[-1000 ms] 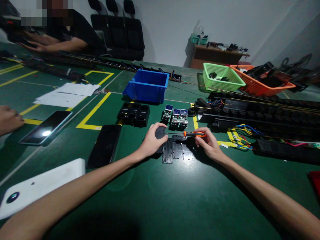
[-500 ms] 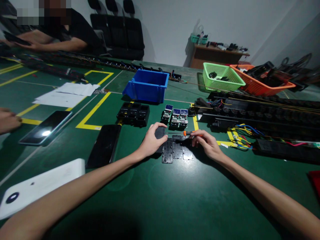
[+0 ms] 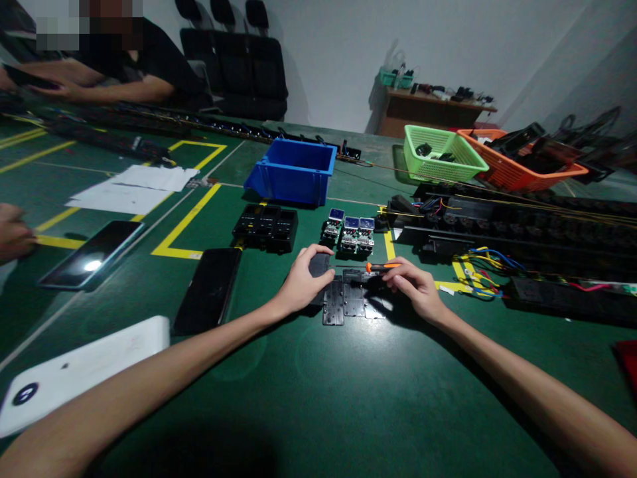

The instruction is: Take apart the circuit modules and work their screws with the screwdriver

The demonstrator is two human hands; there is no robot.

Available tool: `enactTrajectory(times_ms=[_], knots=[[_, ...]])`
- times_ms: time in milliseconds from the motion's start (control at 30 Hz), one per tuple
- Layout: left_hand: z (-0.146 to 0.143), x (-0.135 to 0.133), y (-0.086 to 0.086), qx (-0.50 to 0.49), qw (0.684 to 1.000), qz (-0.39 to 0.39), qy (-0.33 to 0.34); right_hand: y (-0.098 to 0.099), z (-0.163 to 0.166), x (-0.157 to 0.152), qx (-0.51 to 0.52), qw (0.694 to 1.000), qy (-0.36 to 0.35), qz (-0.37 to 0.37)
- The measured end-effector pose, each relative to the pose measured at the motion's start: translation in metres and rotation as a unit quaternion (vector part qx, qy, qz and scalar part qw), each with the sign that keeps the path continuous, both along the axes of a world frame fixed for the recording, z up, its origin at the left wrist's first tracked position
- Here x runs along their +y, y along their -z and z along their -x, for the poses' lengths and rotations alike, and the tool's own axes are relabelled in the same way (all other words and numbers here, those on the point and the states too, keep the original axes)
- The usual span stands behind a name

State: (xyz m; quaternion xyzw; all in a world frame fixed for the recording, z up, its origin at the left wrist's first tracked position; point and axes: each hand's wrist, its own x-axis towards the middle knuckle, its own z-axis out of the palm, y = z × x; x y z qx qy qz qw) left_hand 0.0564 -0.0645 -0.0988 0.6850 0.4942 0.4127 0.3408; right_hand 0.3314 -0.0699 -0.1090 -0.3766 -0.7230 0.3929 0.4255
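Between the fingers and thumb of my left hand [image 3: 303, 282] is a black plastic case [image 3: 320, 264], partly covered by the hand. My right hand [image 3: 415, 284] grips a screwdriver [image 3: 382, 267] with an orange and black handle. Its thin shaft points left, and the tip reaches the right side of the case; whether it sits in a screw or slot is too small to tell. Just below lie flat black plastic covers [image 3: 353, 299] side by side on the green table. Several small circuit boards [image 3: 357, 234] with blue-topped parts stand behind them.
Black housings [image 3: 265, 227] and a blue bin [image 3: 293, 171] stand behind my left hand. Phones [image 3: 206, 290] and a white device [image 3: 89, 368] lie left. Wired black strips [image 3: 497, 229], a green basket [image 3: 442, 156] and an orange basket [image 3: 522, 162] are right. Another person [image 3: 139, 73] sits far left.
My right fingers have shifted slightly along the screwdriver, showing more of its orange handle. The left hand keeps its hold on the case. Another person's hand at the left edge has moved slightly.
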Motion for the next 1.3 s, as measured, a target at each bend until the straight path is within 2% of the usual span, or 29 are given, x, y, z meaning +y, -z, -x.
enactTrajectory(times_ms=[300, 567, 1000, 1300], knots=[[0.0001, 0.0004, 0.0002, -0.001, 1.0, 0.002, 0.003, -0.0011, 0.0021, 0.0002, 0.009, 1.0, 0.011, -0.019], [0.0004, 0.0011, 0.001, -0.001, 1.0, -0.002, -0.002, 0.0059, 0.0012, 0.0073, 0.125, 0.987, 0.078, 0.06], [-0.0008, 0.0053, 0.0024, -0.023, 1.0, 0.01, -0.015, 0.0053, 0.001, 0.0074, 0.109, 0.99, 0.057, 0.063], [-0.0007, 0.0021, -0.0026, -0.018, 0.999, -0.035, -0.021, -0.0007, 0.0028, 0.0048, 0.099, 0.992, 0.046, 0.063]])
